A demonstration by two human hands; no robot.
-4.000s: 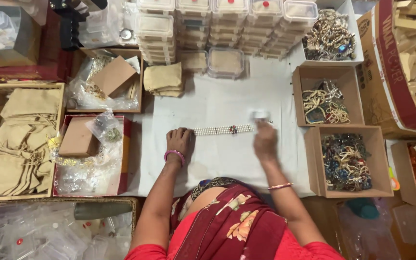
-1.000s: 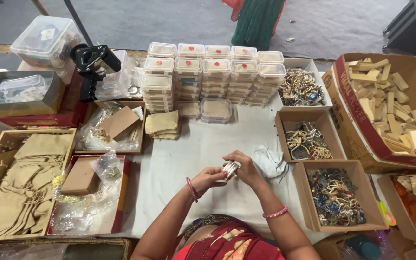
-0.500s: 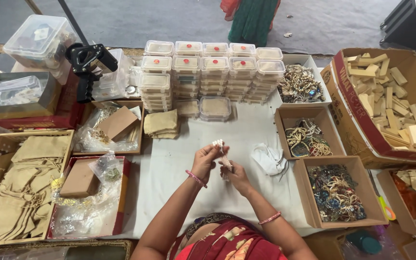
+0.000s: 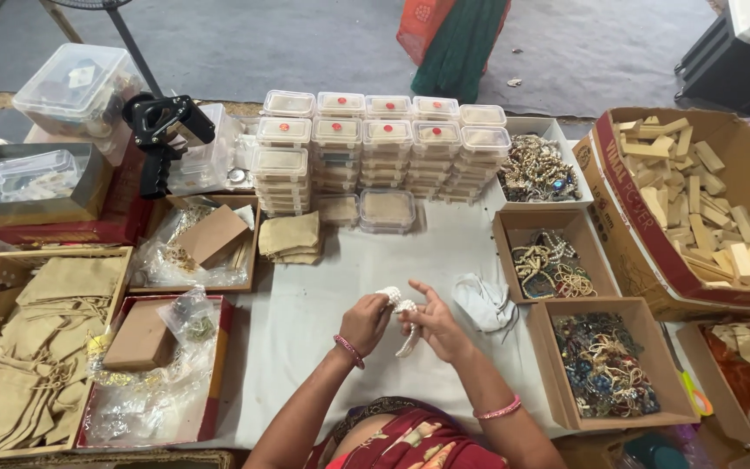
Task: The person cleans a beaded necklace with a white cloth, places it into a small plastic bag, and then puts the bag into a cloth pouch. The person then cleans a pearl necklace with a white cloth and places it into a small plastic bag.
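Note:
Above the white table cover (image 4: 323,287), both my hands hold a white pearl bracelet (image 4: 404,323). My left hand (image 4: 365,320) pinches its upper end. My right hand (image 4: 431,326) grips the band beside it, with the loose end hanging down between my hands. A crumpled white cloth (image 4: 483,301) lies just right of my right hand.
Stacked clear plastic boxes (image 4: 375,143) stand at the back. Cardboard boxes of jewellery (image 4: 553,260) (image 4: 605,365) sit at the right, next to a large carton of wooden blocks (image 4: 705,200). Beige pouches (image 4: 36,347), a red tray (image 4: 154,356) and a black tape dispenser (image 4: 162,130) are on the left.
Four seconds ago the bracelet lay stretched flat on the table under my hands. Since then I lifted it, and my hands now hold it with one end hanging.

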